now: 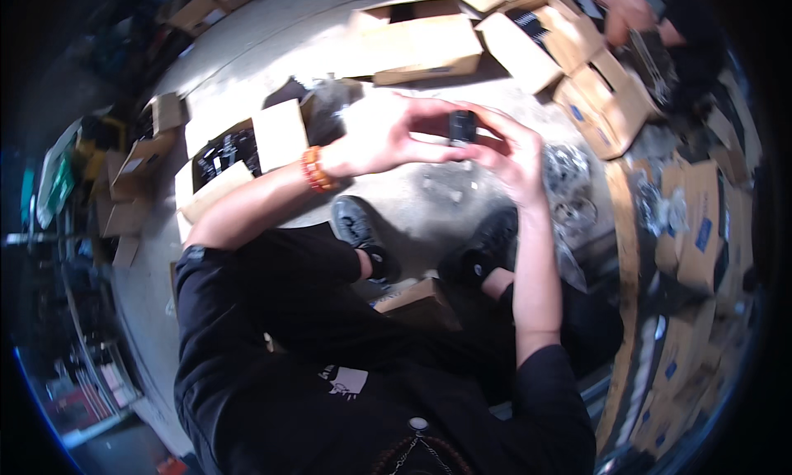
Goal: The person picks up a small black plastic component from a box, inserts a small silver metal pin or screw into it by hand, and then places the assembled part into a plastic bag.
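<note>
With the left hand (384, 137) and right hand (521, 163) both gripping the small black cylindrical part (463, 128), material unclear, by the fingertips above the pale concrete floor (417, 219), apply light, even pressure.

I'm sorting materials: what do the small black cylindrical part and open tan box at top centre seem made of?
Small black cylindrical part: perhaps plastic or coated metal; its faint sheen leaves that open.
Open tan box: probably matte cardboard, judging by its thin folded flaps.
</note>
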The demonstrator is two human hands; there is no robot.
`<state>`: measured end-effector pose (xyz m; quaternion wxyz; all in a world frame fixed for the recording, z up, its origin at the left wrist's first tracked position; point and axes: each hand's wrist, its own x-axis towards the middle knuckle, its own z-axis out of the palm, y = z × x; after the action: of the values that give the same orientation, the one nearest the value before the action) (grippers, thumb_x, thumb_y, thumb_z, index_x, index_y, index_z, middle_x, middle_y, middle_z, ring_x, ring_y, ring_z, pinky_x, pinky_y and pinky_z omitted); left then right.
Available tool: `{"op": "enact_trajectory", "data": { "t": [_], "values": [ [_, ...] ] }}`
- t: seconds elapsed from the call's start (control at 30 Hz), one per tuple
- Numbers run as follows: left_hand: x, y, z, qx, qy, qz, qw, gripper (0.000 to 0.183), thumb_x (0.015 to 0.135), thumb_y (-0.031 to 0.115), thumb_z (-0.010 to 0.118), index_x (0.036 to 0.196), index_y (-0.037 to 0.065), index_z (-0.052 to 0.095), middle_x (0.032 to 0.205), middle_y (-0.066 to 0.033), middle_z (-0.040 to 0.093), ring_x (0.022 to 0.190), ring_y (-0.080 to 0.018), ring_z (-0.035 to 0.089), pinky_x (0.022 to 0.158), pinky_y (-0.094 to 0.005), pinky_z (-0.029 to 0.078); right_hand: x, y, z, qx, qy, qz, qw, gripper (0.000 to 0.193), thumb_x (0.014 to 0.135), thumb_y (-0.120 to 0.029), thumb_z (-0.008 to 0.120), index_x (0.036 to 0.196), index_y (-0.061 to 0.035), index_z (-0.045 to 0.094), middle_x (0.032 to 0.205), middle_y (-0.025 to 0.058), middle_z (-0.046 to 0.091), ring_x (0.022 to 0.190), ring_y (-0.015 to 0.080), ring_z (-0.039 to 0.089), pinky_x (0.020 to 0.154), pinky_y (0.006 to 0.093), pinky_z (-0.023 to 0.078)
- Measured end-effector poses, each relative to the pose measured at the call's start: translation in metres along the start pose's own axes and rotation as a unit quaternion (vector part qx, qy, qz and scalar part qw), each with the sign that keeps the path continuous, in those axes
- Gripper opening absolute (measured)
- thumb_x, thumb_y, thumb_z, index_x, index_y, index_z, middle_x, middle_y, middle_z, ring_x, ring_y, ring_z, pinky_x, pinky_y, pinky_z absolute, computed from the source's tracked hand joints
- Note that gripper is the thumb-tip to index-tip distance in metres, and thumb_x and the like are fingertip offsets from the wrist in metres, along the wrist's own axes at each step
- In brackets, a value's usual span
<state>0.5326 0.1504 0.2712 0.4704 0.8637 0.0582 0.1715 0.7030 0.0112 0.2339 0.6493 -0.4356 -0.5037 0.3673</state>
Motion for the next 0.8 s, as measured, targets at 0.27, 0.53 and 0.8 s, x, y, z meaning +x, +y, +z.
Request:
{"op": "enact_trajectory", "data": {
  "t": [0.27,0.53,0.8],
  "values": [
    [0.015,-0.032,0.033,-0.194,-0.066,-0.05,0.978,0.042,0.082,0.017,0.077,0.117,0.001,0.061,0.1,-0.0088,0.071,0.09,-0.0117,0.067,0.083,-0.0266,0.055,-0.011,0.019,-0.029,-0.056,0.03,0.04,0.997,0.077,0.076,-0.039,0.082,0.127,0.0106,0.053,0.129,0.02,0.055,0.119,0.0266,0.055,0.099,0.0383,0.047],
    [-0.019,-0.039,0.081,-0.085,-0.116,-0.012,0.99,0.029,0.075,0.028,0.079,0.084,0.004,0.066,0.068,-0.007,0.067,0.06,-0.0191,0.065,0.059,-0.0315,0.051,-0.018,0.044,-0.087,0.002,0.115,0.121,0.986,0.073,0.095,-0.06,0.042,0.133,0.0025,0.048,0.124,0.02,0.056,0.113,0.027,0.058,0.092,0.0382,0.049],
    [-0.037,-0.058,0.062,-0.057,-0.168,-0.005,0.984,0.03,0.079,0.025,0.076,0.1,0.005,0.067,0.078,-0.0121,0.069,0.07,-0.0259,0.068,0.064,-0.0346,0.053,-0.035,0.123,-0.164,0.006,0.244,0.273,0.931,0.048,0.099,-0.04,0.05,0.128,-0.0022,0.052,0.121,0.0127,0.059,0.11,0.0206,0.058,0.091,0.0327,0.048]
  ]
}}
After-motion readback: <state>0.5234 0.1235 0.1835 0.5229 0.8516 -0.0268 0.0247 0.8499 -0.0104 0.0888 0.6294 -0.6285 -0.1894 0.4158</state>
